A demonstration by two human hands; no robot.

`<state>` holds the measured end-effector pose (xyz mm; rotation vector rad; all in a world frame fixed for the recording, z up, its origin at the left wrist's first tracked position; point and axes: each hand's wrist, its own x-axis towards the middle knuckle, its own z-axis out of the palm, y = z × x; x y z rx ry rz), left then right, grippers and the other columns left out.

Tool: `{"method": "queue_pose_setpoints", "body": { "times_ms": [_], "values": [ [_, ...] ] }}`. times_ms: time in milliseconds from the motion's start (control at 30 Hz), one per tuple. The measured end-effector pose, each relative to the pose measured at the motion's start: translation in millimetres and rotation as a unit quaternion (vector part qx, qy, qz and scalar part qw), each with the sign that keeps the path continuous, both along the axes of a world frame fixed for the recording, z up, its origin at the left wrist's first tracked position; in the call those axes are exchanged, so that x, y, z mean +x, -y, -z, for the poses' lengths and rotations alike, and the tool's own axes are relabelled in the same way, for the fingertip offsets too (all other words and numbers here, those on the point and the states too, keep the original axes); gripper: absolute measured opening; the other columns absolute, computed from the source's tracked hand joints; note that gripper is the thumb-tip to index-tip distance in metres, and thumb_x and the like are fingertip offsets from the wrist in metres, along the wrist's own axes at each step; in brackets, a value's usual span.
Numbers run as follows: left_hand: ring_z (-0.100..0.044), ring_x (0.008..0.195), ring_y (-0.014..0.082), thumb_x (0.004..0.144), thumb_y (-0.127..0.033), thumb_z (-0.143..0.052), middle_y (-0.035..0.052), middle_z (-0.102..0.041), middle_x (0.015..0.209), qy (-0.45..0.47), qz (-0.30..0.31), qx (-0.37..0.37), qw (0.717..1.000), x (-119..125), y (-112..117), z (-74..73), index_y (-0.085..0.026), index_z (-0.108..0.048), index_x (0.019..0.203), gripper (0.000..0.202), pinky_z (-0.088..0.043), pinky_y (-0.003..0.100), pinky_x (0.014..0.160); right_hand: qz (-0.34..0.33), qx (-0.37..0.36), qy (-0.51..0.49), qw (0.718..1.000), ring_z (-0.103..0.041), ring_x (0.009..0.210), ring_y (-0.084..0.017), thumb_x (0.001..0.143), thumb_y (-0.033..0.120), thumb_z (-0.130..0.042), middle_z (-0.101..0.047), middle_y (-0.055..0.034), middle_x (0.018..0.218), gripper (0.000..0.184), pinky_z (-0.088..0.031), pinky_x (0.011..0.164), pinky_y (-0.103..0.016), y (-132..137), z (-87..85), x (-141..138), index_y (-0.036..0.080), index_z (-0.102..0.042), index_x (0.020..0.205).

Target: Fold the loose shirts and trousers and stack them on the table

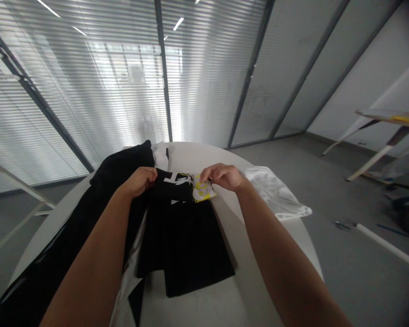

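Observation:
A pair of black shorts (187, 240) lies on the round white table (225, 304), its legs toward me. Bold white lettering and a yellow-and-white patch show along the far edge of the cloth. At the far left corner, the fingers of my left hand (141, 180) are closed on the black fabric. My right hand (224, 176) pinches the yellow-and-white end on the opposite side. Between my two hands the cloth is held slightly up from the table; my fingers partly hide its corners.
Black clothing (119, 168) is heaped along the table's left side, with white cloth (161, 156) behind it. A crumpled white garment (276, 193) lies at the right edge. Beyond are a glass partition with blinds (204, 81) and another table (388, 119). A white pole (388, 247) is at floor right.

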<state>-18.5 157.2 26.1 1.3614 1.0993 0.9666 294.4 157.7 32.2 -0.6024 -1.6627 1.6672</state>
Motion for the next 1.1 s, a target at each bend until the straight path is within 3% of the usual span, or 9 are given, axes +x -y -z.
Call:
{"method": "queue_pose_setpoints", "body": {
  "times_ms": [100,233,433,567,733,833,933,1000,1100],
  "values": [
    [-0.045,0.048,0.0106,0.052,-0.018,-0.05,-0.0021,-0.046,0.051,0.055,-0.047,-0.061,0.996,5,0,-0.2,-0.017,-0.05,0.052,0.001,-0.037,0.022,0.045,0.052,-0.044,0.034,0.997,-0.064,0.083,-0.023,0.065,0.026,-0.058,-0.07,-0.0109,0.084,0.027,-0.047,0.073,-0.034,2,-6.5,-6,0.013,-0.072,0.085],
    [-0.053,0.052,0.013,0.065,-0.032,-0.061,0.0005,-0.058,0.063,-0.019,-0.052,-0.163,0.985,13,1,-0.9,-0.016,-0.058,0.072,0.017,-0.045,0.026,0.047,0.2,-0.071,0.121,0.97,-0.063,0.077,-0.018,0.063,0.022,-0.067,-0.07,-0.0047,0.085,0.026,-0.044,0.063,-0.027,-4,-1.2,-20,0.019,-0.07,0.089],
    [-0.064,0.069,0.0159,0.066,-0.036,-0.076,0.0036,-0.067,0.089,-0.082,-0.039,-0.163,0.982,15,3,-3.6,-0.022,-0.054,0.106,0.048,-0.051,0.027,0.055,0.255,0.034,0.11,0.96,-0.061,0.08,-0.015,0.058,0.015,-0.068,-0.07,-0.0026,0.086,0.025,-0.046,0.075,-0.029,-14,11.8,-36,0.017,-0.071,0.083],
    [-0.065,0.072,0.0148,0.065,-0.028,-0.079,0.0055,-0.068,0.095,-0.027,-0.036,-0.158,0.986,12,-1,3.0,-0.02,-0.056,0.104,0.046,-0.054,0.028,0.061,0.281,0.067,0.066,0.955,-0.06,0.079,-0.014,0.057,0.013,-0.064,-0.068,-0.0009,0.082,0.027,-0.045,0.081,-0.031,-18,16.3,-35,0.017,-0.07,0.082],
    [-0.066,0.077,0.0164,0.063,-0.022,-0.08,0.0078,-0.068,0.096,-0.001,-0.031,-0.165,0.986,11,-2,8.3,-0.017,-0.057,0.101,0.045,-0.056,0.032,0.069,0.332,0.033,0.037,0.942,-0.058,0.075,-0.013,0.052,0.013,-0.056,-0.067,0.0003,0.076,0.027,-0.045,0.081,-0.031,-24,37.0,-34,0.017,-0.068,0.076],
    [-0.066,0.072,0.0186,0.065,-0.025,-0.079,0.0084,-0.068,0.089,-0.094,-0.062,-0.156,0.981,14,0,-1.3,-0.016,-0.055,0.104,0.047,-0.056,0.032,0.064,0.366,0.012,0.092,0.926,-0.057,0.07,-0.013,0.053,0.013,-0.053,-0.065,0.0002,0.072,0.025,-0.046,0.075,-0.03,-29,46.7,-34,0.017,-0.067,0.074],
    [-0.062,0.056,0.0208,0.064,-0.035,-0.078,0.0061,-0.064,0.066,-0.291,-0.126,-0.105,0.943,20,4,-20.5,-0.013,-0.056,0.1,0.047,-0.051,0.031,0.049,0.365,0.053,0.174,0.913,-0.057,0.07,-0.014,0.058,0.013,-0.055,-0.067,-0.0021,0.078,0.026,-0.045,0.07,-0.029,-32,44.5,-35,0.016,-0.069,0.08],
    [-0.059,0.047,0.0204,0.066,-0.043,-0.074,0.0054,-0.059,0.055,-0.376,-0.081,-0.085,0.919,26,11,-33.7,-0.013,-0.06,0.086,0.04,-0.046,0.028,0.042,0.335,0.101,0.254,0.902,-0.058,0.071,-0.015,0.063,0.014,-0.057,-0.068,-0.0038,0.081,0.026,-0.045,0.07,-0.03,-31,37.9,-35,0.016,-0.07,0.085],
    [-0.054,0.04,0.0175,0.068,-0.053,-0.069,0.0065,-0.058,0.048,-0.39,0.085,-0.126,0.908,38,33,-45.3,-0.015,-0.06,0.064,0.039,-0.041,0.025,0.038,0.289,0.181,0.367,0.865,-0.058,0.084,-0.02,0.068,0.018,-0.061,-0.067,-0.0056,0.091,0.026,-0.044,0.079,-0.035,-22,25.7,-39,0.02,-0.071,0.092]
  ]
}}
